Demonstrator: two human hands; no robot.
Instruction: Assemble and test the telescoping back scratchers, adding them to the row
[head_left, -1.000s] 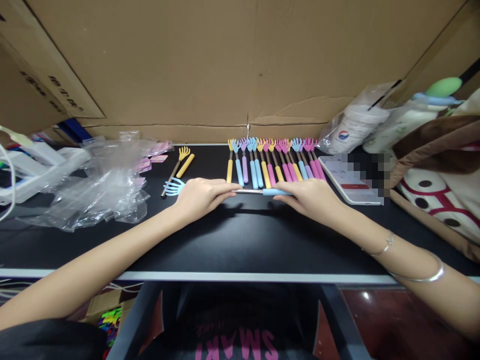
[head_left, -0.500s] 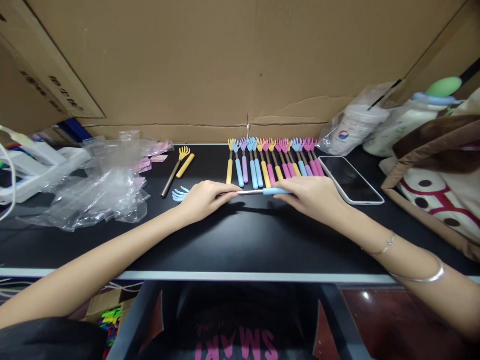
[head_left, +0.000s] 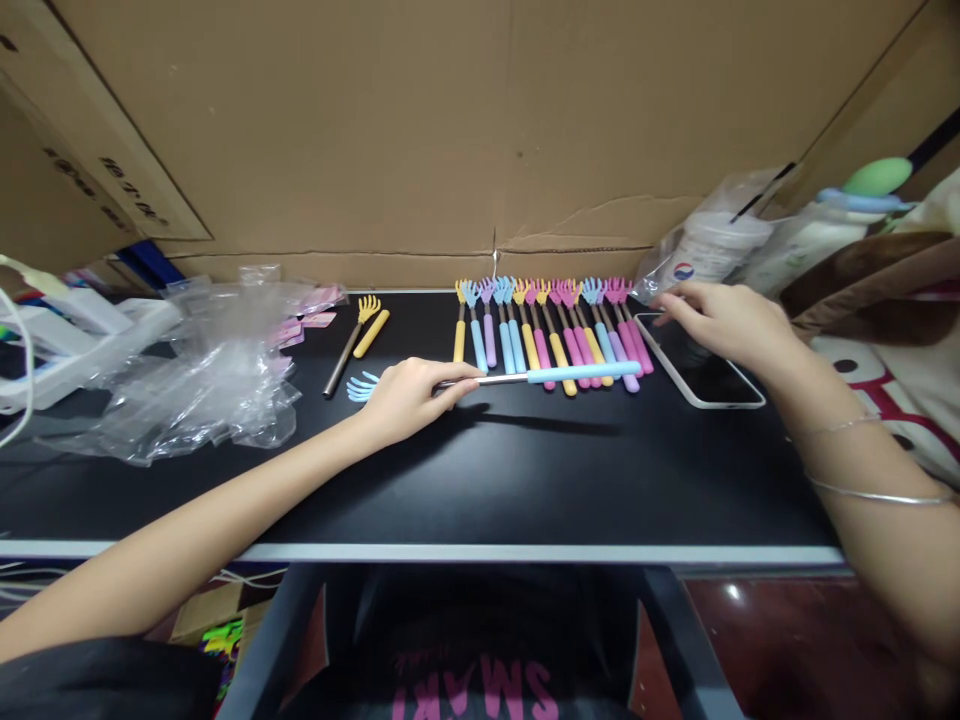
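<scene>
My left hand (head_left: 412,393) is closed round the metal shaft of a back scratcher. Its light blue sleeve handle (head_left: 585,372) points right, and its blue claw (head_left: 363,387) sticks out on the other side of my fist. My right hand (head_left: 727,320) hangs over a phone (head_left: 705,365), fingers loosely stretched to the left, with nothing visible in them. Behind the held scratcher lies a row of back scratchers (head_left: 514,345) in yellow, blue, purple and pink, claws toward the cardboard. Left of them are a yellow-clawed scratcher with a bare shaft (head_left: 346,350) and a loose yellow handle (head_left: 371,334).
Clear plastic bags (head_left: 217,370) are heaped at the left, beside a white plastic rack (head_left: 97,350). A bagged cup (head_left: 712,245), a green-topped bottle (head_left: 847,225) and a brown-trimmed bag (head_left: 885,280) stand at the right. A cardboard wall (head_left: 420,130) closes off the back.
My right hand has let go of the blue handle and moved right, over the phone. My left hand stays in place with the scratcher. Several handles in the row's right part show further toward me.
</scene>
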